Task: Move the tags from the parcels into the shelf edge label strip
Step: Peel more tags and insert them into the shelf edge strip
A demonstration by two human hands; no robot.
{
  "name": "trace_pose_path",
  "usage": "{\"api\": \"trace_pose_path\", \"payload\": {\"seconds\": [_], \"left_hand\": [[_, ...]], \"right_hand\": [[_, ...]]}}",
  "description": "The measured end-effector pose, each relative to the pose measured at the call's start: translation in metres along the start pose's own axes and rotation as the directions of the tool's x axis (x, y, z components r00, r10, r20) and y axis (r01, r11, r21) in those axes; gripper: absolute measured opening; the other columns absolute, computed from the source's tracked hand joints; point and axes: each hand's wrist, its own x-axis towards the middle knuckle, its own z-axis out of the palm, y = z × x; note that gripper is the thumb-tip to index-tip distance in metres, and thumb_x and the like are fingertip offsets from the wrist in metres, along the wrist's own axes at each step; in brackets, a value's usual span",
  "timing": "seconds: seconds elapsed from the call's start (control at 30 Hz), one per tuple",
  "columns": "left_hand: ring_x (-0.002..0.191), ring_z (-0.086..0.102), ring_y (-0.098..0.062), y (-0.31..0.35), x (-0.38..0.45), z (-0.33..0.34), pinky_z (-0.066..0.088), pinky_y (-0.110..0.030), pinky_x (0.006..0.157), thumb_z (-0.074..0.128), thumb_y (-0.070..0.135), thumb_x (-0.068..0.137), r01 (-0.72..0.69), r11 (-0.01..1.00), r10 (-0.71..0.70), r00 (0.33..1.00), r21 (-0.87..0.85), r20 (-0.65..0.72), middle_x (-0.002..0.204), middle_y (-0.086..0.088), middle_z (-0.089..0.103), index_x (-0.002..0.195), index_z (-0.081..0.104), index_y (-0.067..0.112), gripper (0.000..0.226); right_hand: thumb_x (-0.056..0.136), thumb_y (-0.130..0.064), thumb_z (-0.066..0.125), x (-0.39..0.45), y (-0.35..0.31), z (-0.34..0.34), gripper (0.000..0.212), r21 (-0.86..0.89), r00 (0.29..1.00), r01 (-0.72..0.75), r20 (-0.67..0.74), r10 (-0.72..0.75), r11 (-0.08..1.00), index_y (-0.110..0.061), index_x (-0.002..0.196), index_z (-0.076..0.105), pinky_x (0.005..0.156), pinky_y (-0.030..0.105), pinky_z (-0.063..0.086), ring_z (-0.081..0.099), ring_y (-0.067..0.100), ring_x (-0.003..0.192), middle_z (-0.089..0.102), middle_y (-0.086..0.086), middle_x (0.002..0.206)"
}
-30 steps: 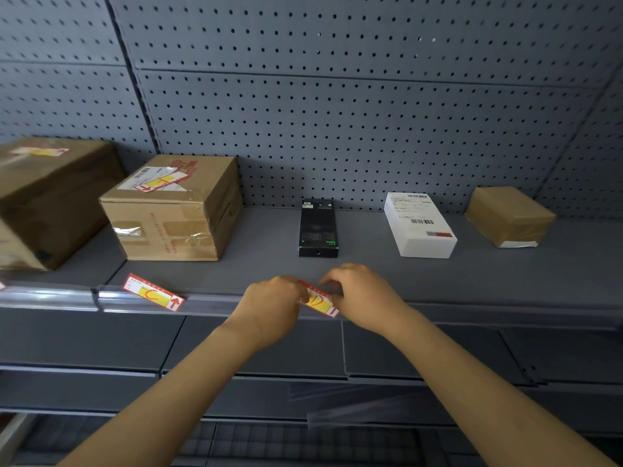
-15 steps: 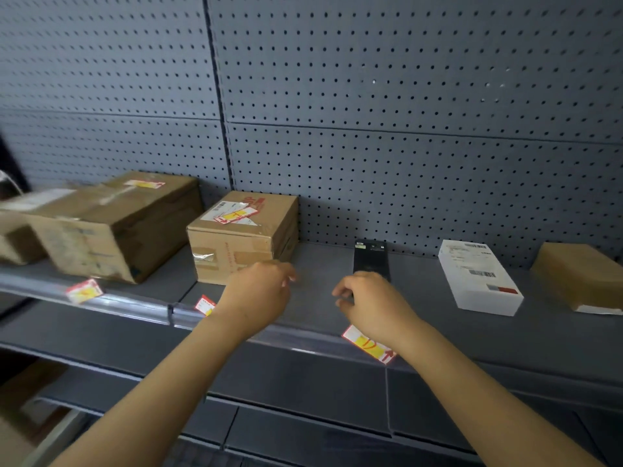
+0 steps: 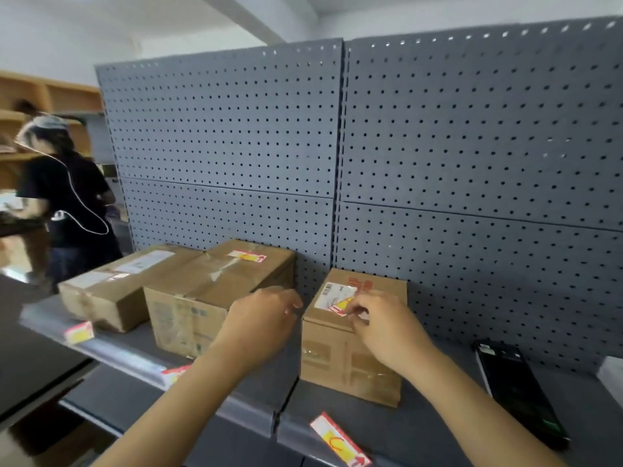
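On top of the small box (image 3: 354,335) | right hand (image 3: 384,328) pinches tag (image 3: 342,305) | left hand (image 3: 259,321) released, hovering | next: peel, slide into strip (image 3: 303,433)

A dark grey metal shelf (image 3: 421,429) with a perforated back panel carries three brown cardboard parcels (image 3: 350,362) in a row. A flat black box (image 3: 519,392) lies to their right. Red-and-yellow paper tags (image 3: 340,439) sit in its clear front label strip (image 3: 135,360).

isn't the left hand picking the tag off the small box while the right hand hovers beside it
No, the hands are swapped. In the head view the right hand pinches the tag on the small box, while the left hand hovers beside it.
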Motion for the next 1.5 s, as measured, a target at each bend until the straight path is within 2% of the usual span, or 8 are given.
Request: {"api": "trace_pose_path", "payload": {"seconds": [0.23, 0.53, 0.67, 0.83, 0.97, 1.13, 1.33, 1.5], "left_hand": [[0.099, 0.062, -0.012, -0.07, 0.04, -0.011, 0.05, -0.028, 0.079, 0.048, 0.024, 0.092, 0.059, 0.998, -0.058, 0.996, 0.008, -0.065, 0.114, 0.011, 0.064, 0.11, 0.062, 0.033, 0.025], [0.091, 0.063, -0.011, -0.144, 0.096, -0.015, 0.054, -0.03, 0.078, 0.05, 0.025, 0.092, 0.136, 0.988, -0.13, 0.988, 0.076, -0.081, 0.106, 0.012, 0.066, 0.111, 0.061, 0.032, 0.023], [0.086, 0.064, -0.01, -0.174, 0.117, -0.014, 0.054, -0.03, 0.076, 0.05, 0.023, 0.091, 0.139, 0.989, -0.135, 0.988, 0.049, -0.072, 0.102, 0.012, 0.066, 0.107, 0.063, 0.032, 0.023], [0.087, 0.064, -0.011, -0.212, 0.148, -0.009, 0.055, -0.031, 0.075, 0.046, 0.024, 0.09, 0.066, 0.997, -0.064, 0.997, 0.035, -0.053, 0.101, 0.012, 0.066, 0.107, 0.063, 0.032, 0.025], [0.089, 0.063, -0.011, -0.238, 0.173, -0.005, 0.052, -0.029, 0.076, 0.044, 0.024, 0.091, -0.021, 0.999, 0.021, 1.0, 0.028, -0.012, 0.102, 0.012, 0.065, 0.107, 0.061, 0.033, 0.026], [0.092, 0.063, -0.013, -0.26, 0.194, -0.006, 0.053, -0.032, 0.081, 0.044, 0.023, 0.09, -0.135, 0.991, 0.135, 0.99, -0.019, 0.042, 0.104, 0.012, 0.064, 0.108, 0.061, 0.032, 0.027], [0.091, 0.064, -0.014, -0.274, 0.199, 0.0, 0.054, -0.032, 0.082, 0.044, 0.021, 0.09, -0.212, 0.976, 0.216, 0.974, -0.053, 0.072, 0.105, 0.009, 0.065, 0.109, 0.062, 0.029, 0.027], [0.089, 0.064, -0.013, -0.28, 0.204, 0.002, 0.054, -0.03, 0.079, 0.044, 0.022, 0.091, -0.229, 0.972, 0.232, 0.971, -0.058, 0.061, 0.103, 0.009, 0.065, 0.108, 0.062, 0.029, 0.026]], "right_hand": [[0.092, -0.021, 0.057, 0.066, -0.034, 0.041, 0.015, 0.025, 0.996, 0.083, 0.029, -0.084, 0.996, -0.025, 0.102, 0.068, 0.067, 0.014, 0.039, 0.055, 0.008, 0.091, 0.06, -0.01, 0.102], [0.092, -0.024, 0.055, 0.17, -0.066, 0.087, 0.015, 0.06, 0.978, 0.171, 0.114, -0.177, 0.983, -0.023, 0.1, 0.067, 0.08, 0.033, 0.054, 0.061, 0.012, 0.088, 0.063, -0.005, 0.103], [0.092, -0.022, 0.055, 0.204, -0.078, 0.105, 0.02, 0.035, 0.972, 0.173, 0.153, -0.177, 0.984, -0.023, 0.108, 0.067, 0.082, 0.032, 0.052, 0.06, 0.014, 0.094, 0.062, -0.002, 0.11], [0.093, -0.019, 0.054, 0.232, -0.092, 0.128, 0.018, 0.017, 0.98, 0.123, 0.155, -0.124, 0.992, -0.021, 0.106, 0.067, 0.074, 0.028, 0.049, 0.057, 0.014, 0.091, 0.059, -0.002, 0.107], [0.092, -0.024, 0.056, 0.244, -0.102, 0.143, 0.018, 0.011, 0.985, 0.022, 0.169, -0.024, 1.0, -0.025, 0.107, 0.066, 0.085, 0.032, 0.05, 0.056, 0.013, 0.098, 0.056, -0.005, 0.11], [0.091, -0.037, 0.058, 0.253, -0.115, 0.154, 0.034, -0.112, 0.952, -0.107, 0.276, 0.134, 0.988, -0.02, 0.12, 0.062, 0.097, 0.04, 0.046, 0.052, 0.02, 0.113, 0.053, -0.001, 0.124], [0.087, -0.037, 0.063, 0.262, -0.124, 0.162, 0.028, -0.184, 0.928, -0.189, 0.289, 0.237, 0.965, -0.018, 0.108, 0.063, 0.092, 0.04, 0.048, 0.054, 0.019, 0.1, 0.053, 0.0, 0.114], [0.085, -0.023, 0.064, 0.268, -0.129, 0.163, 0.014, -0.144, 0.949, -0.198, 0.218, 0.226, 0.97, -0.028, 0.096, 0.056, 0.083, 0.042, 0.053, 0.058, 0.017, 0.093, 0.059, -0.004, 0.107]]}}
